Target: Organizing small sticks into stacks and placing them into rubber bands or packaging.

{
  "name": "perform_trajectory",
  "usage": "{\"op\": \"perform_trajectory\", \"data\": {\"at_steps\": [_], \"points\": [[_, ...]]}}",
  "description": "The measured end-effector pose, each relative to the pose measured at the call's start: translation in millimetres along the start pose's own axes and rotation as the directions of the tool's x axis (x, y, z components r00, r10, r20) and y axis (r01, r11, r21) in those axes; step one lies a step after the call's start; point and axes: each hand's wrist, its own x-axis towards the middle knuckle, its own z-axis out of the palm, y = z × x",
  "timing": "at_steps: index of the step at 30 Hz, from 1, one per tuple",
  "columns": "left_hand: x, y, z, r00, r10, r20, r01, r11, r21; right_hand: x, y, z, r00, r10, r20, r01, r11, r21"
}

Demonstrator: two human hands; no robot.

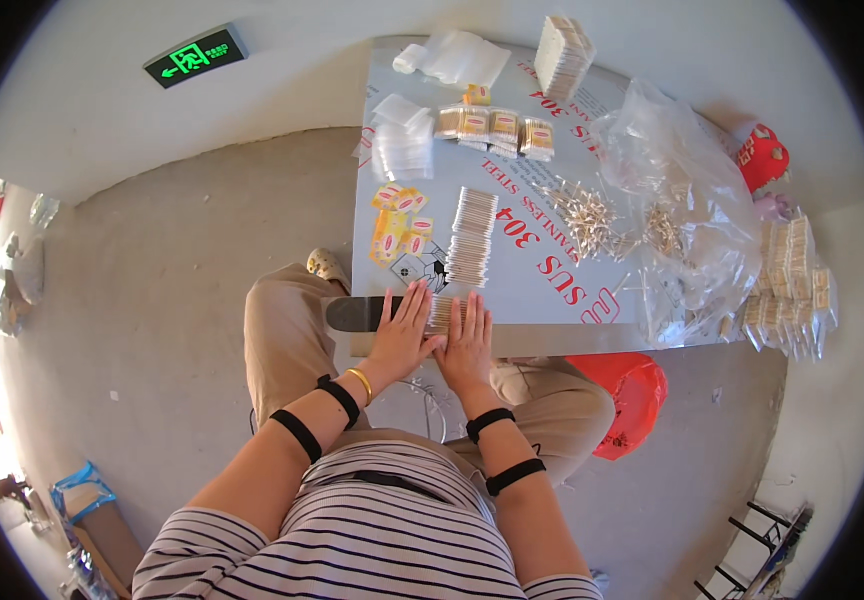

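Observation:
Close to the table's front edge, my left hand [400, 328] and my right hand [466, 345] lie with fingers stretched forward. A small group of cotton swabs [441, 313] sits between them, touched from both sides. My thumbs meet just behind it. Straight ahead of my fingertips, a long neat row of cotton swabs [472, 238] runs away from me. Yellow label cards [392, 235] are scattered left of that row. To its right lies a loose heap of cotton swabs [590, 220]. A dark, rounded flat strip [357, 314] juts out left of my left hand.
Filled swab packs [502, 128] line up farther back, near clear bags [402, 140] and a stacked white bundle [564, 55]. A large clear plastic bag [687, 190] covers the table's right side, beside piled packs [792, 290]. Below the edge hangs a red bag [632, 400].

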Motion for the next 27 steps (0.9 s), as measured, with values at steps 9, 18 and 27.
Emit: {"op": "perform_trajectory", "data": {"at_steps": [9, 18, 27], "points": [[-6.3, -1.7, -7.5, 0.998, 0.069, 0.011, -0.068, 0.998, -0.017, 4.1, 3.8, -20.9, 1.000, 0.000, 0.017, -0.002, 0.989, 0.147], [-10.0, -7.6, -6.1, 0.996, 0.080, -0.050, -0.081, 0.996, -0.033, 59.5, 7.6, -44.6, 0.990, -0.084, -0.114, 0.100, 0.984, 0.144], [-9.8, -10.3, -8.5, 0.995, 0.088, -0.036, -0.089, 0.995, -0.047, 80.2, 13.6, -38.8, 0.966, -0.258, 0.024, 0.259, 0.962, -0.086]]}}
